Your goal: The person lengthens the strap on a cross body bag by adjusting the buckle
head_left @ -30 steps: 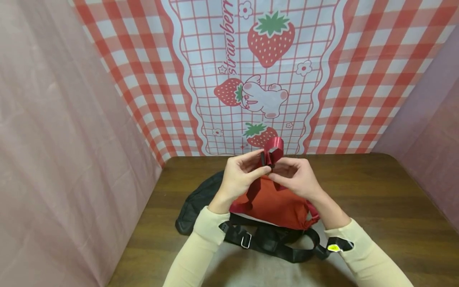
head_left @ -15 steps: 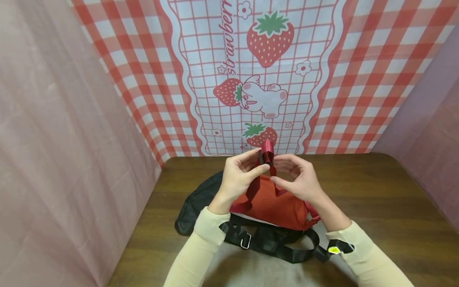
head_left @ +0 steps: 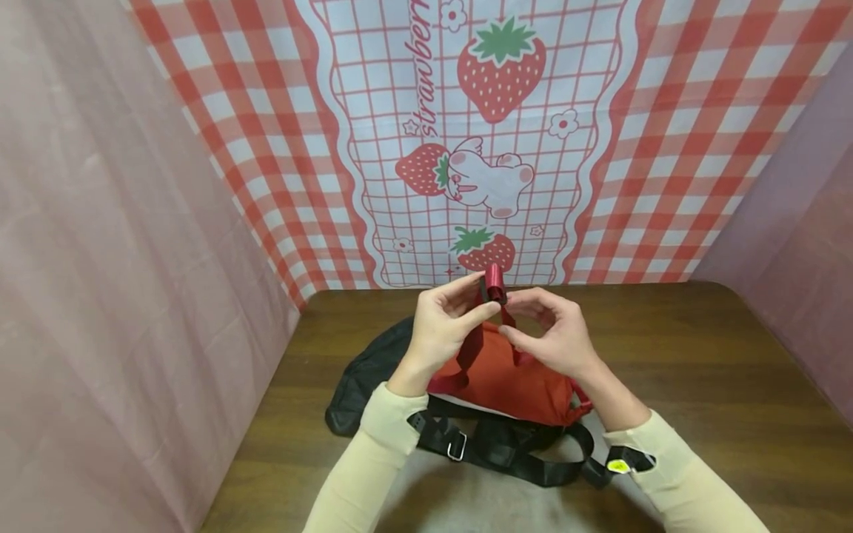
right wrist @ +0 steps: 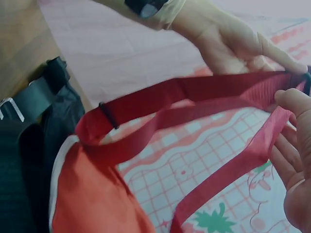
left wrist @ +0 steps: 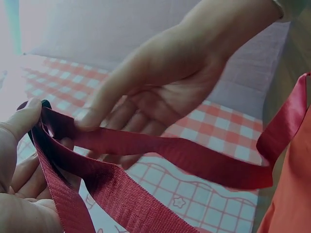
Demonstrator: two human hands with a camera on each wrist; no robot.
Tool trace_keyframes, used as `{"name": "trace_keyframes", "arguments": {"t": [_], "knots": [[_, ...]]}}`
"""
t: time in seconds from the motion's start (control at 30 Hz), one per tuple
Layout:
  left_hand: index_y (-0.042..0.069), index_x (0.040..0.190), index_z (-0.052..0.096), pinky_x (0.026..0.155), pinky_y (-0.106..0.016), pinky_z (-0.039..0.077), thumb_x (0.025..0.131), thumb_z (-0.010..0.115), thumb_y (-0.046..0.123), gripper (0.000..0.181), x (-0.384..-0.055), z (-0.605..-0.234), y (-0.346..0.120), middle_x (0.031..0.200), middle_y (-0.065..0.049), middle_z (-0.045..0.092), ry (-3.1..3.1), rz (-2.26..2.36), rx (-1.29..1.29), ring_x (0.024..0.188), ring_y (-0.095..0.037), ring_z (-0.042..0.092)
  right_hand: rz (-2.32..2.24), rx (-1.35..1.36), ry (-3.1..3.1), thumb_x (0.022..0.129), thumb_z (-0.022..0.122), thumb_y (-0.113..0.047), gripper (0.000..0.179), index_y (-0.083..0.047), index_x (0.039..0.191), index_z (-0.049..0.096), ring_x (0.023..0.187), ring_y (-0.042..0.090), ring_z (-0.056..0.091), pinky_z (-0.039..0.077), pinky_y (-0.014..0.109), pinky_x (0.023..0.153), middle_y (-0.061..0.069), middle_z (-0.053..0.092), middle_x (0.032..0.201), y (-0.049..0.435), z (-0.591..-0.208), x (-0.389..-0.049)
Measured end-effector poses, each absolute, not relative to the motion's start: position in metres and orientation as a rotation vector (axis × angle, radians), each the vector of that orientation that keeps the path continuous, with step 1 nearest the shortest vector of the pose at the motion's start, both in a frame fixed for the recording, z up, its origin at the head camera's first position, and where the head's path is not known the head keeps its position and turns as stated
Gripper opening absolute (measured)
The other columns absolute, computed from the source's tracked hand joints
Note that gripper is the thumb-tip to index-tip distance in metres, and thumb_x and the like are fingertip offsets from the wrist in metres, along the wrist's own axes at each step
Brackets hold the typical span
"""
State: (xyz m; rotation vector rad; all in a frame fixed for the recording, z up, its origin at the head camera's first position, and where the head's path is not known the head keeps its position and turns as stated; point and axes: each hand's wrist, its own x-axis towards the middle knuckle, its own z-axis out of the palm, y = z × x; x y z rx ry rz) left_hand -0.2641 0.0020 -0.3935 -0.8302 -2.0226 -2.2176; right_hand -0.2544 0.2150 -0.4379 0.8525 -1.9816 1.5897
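- From my end, the red strap (head_left: 494, 281) is up in front of the person, above the bag (head_left: 526, 381), standing in a narrow, glossy loop at the fingertips.
- I see the left hand (head_left: 440, 329) pinching the strap between thumb and fingers, near a small dark fitting (left wrist: 46, 104) whose shape I can't make out.
- The right hand (head_left: 560, 333) pinches another run of the strap, thumb on one face and fingers behind.
- The bag lies on the wood-grained bench (head_left: 693, 385), its soft orange-red fabric bulging beside a flatter black section; black webbing (head_left: 553, 474) with a silvery metal buckle (head_left: 457, 446) lies along the near side.
- My left wrist view brings out the ribbed weave and the strap's folds, which the head view loses.
- Only my right wrist view clearly gives me the thin black slider (right wrist: 109, 115) across the strap, close to the bag's pale edging (right wrist: 56, 170).
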Motion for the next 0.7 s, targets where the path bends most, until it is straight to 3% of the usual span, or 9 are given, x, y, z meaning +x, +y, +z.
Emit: {"name": "trace_keyframes", "arguments": {"t": [0.3,0.57,0.7], "knots": [[0.002,0.143,0.067,0.106,-0.034,0.059,0.097,0.076,0.001,0.047,-0.264,-0.393,0.000,0.137,-0.021,0.072,-2.018,-2.217,-0.844,0.125,-0.028,0.073,1.569,0.856,-1.989,0.082,0.077,0.022,0.038,0.005,0.115,0.073,0.110,0.002,0.074,0.061,0.023,0.098,-0.013,0.075,0.121,0.219,-0.435,-0.253],[0.001,0.142,0.067,0.105,-0.033,0.059,0.096,0.077,0.001,0.048,-0.264,-0.392,-0.001,0.138,-0.020,0.072,-2.049,-2.206,-0.839,0.125,-0.027,0.073,1.446,0.900,-2.150,0.085,0.081,0.014,0.038,-0.006,0.117,0.075,0.111,0.000,0.071,0.058,0.019,0.101,0.014,0.076,0.120,0.237,-0.437,-0.257],[0.000,0.143,0.065,0.107,-0.034,0.058,0.096,0.077,-0.001,0.049,-0.263,-0.392,-0.001,0.139,-0.022,0.070,-2.011,-2.224,-0.849,0.127,-0.030,0.071,1.421,0.928,-2.173,0.085,0.081,0.013,0.040,-0.007,0.119,0.074,0.111,0.002,0.072,0.058,0.019,0.101,0.016,0.076,0.119,0.241,-0.431,-0.257]]}}
